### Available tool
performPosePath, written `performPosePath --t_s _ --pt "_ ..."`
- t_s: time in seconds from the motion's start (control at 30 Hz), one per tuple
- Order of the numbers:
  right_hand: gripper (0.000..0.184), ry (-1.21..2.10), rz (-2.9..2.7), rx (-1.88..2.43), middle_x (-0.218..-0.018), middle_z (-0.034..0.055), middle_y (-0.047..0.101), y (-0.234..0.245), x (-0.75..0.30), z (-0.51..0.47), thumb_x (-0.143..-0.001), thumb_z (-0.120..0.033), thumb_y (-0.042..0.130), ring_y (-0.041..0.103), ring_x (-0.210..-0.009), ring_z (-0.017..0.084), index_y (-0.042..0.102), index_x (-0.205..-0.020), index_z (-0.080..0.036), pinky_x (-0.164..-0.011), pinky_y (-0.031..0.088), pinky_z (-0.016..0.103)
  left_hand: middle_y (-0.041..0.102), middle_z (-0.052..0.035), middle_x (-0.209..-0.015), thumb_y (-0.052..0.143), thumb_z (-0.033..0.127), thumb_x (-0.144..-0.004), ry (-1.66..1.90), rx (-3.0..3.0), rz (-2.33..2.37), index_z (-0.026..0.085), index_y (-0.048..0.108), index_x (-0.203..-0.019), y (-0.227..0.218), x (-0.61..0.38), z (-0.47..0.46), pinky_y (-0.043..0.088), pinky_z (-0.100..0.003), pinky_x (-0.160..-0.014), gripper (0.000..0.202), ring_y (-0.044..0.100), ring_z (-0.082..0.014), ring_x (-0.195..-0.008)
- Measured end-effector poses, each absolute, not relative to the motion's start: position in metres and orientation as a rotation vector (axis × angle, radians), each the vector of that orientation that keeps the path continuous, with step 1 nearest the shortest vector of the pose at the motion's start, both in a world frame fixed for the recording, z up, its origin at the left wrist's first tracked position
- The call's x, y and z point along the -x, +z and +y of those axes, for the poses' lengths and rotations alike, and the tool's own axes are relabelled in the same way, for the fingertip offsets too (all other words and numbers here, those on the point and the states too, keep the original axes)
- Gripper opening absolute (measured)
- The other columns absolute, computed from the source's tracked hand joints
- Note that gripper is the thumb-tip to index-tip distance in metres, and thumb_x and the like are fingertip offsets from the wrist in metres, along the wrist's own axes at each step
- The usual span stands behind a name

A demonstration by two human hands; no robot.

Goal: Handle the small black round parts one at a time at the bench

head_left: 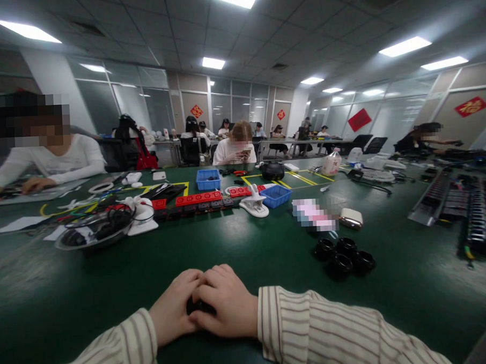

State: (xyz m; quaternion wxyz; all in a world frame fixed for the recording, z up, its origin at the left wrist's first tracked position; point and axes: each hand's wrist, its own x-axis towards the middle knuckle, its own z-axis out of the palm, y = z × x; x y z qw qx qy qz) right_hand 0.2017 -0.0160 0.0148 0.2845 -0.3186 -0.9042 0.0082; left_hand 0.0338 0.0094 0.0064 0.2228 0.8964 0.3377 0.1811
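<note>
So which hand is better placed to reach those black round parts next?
Probably the right hand: it's nearer the black round parts, lying beyond it to the right. The left hand is farther away.

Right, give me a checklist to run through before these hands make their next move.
1. Dark object between left hand and right hand: ok.
2. Whole object in sight: not ok, fingers cover most of it.
3. Firmness of the grip: cannot tell.
4. Black round parts apart from the hands: ok, they sit off to the right.
5. Right sleeve off those parts: ok.
6. Bowl apart from the hands: ok.
</note>
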Motion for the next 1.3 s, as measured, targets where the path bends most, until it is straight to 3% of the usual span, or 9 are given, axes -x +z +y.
performPosePath --t_s 0.17,0.27,0.4,0.57,0.73,0.87,1.07,1.2,1.3 --pt "0.016 0.114 -2.411 0.590 -0.093 0.0030 0.056 0.0152 -0.2015 -0.0149 -0.076 -0.025 0.053 0.046 -0.089 0.015 0.054 -0.089 -0.017 -0.079 0.035 0.028 0.049 -0.0040 -0.099 0.061 0.018 -0.057 0.455 -2.465 0.824 0.019 0.058 -0.086 0.0073 -0.0327 0.0115 0.041 -0.036 -0.089 0.028 0.047 -0.0233 -0.095" --pt "0.025 0.150 -2.429 0.439 -0.092 0.0043 0.057 0.0167 -0.2013 -0.0136 -0.068 -0.017 0.043 0.048 -0.089 0.014 0.051 -0.092 -0.015 -0.083 0.036 0.028 0.050 -0.0029 -0.101 0.058 0.013 -0.054 0.398 -2.506 0.768 0.020 0.060 -0.086 0.0096 -0.0332 0.0117 0.039 -0.036 -0.091 0.033 0.047 -0.0233 -0.096" --pt "0.032 0.210 -2.430 0.368 -0.085 0.0051 0.056 0.0188 -0.2023 -0.0130 -0.061 -0.020 0.038 0.049 -0.084 0.014 0.047 -0.091 -0.014 -0.082 0.038 0.027 0.052 -0.0035 -0.102 0.060 0.013 -0.054 0.427 -2.517 0.772 0.020 0.058 -0.092 0.0083 -0.0333 0.0105 0.037 -0.040 -0.094 0.039 0.047 -0.0252 -0.099" --pt "0.033 0.189 -2.338 0.558 -0.088 0.0049 0.055 0.0186 -0.2030 -0.0151 -0.069 -0.034 0.047 0.049 -0.084 0.016 0.046 -0.096 -0.015 -0.078 0.037 0.030 0.049 -0.0069 -0.110 0.068 0.025 -0.056 0.554 -2.450 0.821 0.020 0.048 -0.110 0.0006 -0.0307 0.0102 0.037 -0.042 -0.095 0.057 0.046 -0.0274 -0.103" --pt "0.039 0.122 -2.366 0.875 -0.086 0.0036 0.054 0.0166 -0.2019 -0.0152 -0.069 -0.047 0.063 0.047 -0.079 0.016 0.052 -0.090 -0.015 -0.072 0.035 0.029 0.052 -0.0068 -0.102 0.065 0.032 -0.065 0.555 -2.452 0.884 0.019 0.053 -0.097 0.0040 -0.0317 0.0096 0.042 -0.040 -0.087 0.036 0.049 -0.0253 -0.094" --pt "0.029 0.072 -2.404 0.931 -0.084 0.0031 0.055 0.0180 -0.2006 -0.0161 -0.070 -0.039 0.065 0.046 -0.080 0.016 0.054 -0.084 -0.016 -0.070 0.034 0.028 0.052 -0.0054 -0.094 0.061 0.022 -0.062 0.539 -2.458 0.879 0.017 0.054 -0.081 0.0058 -0.0321 0.0112 0.043 -0.036 -0.081 0.021 0.049 -0.0234 -0.089" --pt "0.015 0.118 -2.449 0.649 -0.082 0.0028 0.058 0.0180 -0.2004 -0.0157 -0.068 -0.021 0.050 0.048 -0.079 0.015 0.053 -0.082 -0.016 -0.073 0.037 0.028 0.052 -0.0021 -0.097 0.056 0.008 -0.053 0.516 -2.438 0.714 0.019 0.058 -0.085 0.0021 -0.0311 0.0151 0.041 -0.032 -0.087 0.034 0.049 -0.0218 -0.094" --pt "0.023 0.176 -2.500 0.427 -0.082 0.0030 0.058 0.0167 -0.2021 -0.0132 -0.065 -0.020 0.041 0.050 -0.083 0.014 0.051 -0.085 -0.016 -0.083 0.037 0.028 0.053 -0.0017 -0.101 0.062 0.014 -0.058 0.486 -2.491 0.678 0.022 0.060 -0.091 0.0036 -0.0326 0.0136 0.039 -0.034 -0.091 0.033 0.049 -0.0226 -0.097" --pt "0.027 0.191 -2.457 0.382 -0.084 0.0035 0.057 0.0166 -0.2032 -0.0131 -0.064 -0.021 0.041 0.050 -0.086 0.014 0.048 -0.090 -0.016 -0.085 0.037 0.028 0.052 -0.0033 -0.105 0.068 0.020 -0.058 0.467 -2.531 0.683 0.022 0.058 -0.100 0.0042 -0.0325 0.0123 0.036 -0.039 -0.095 0.044 0.047 -0.0252 -0.101"
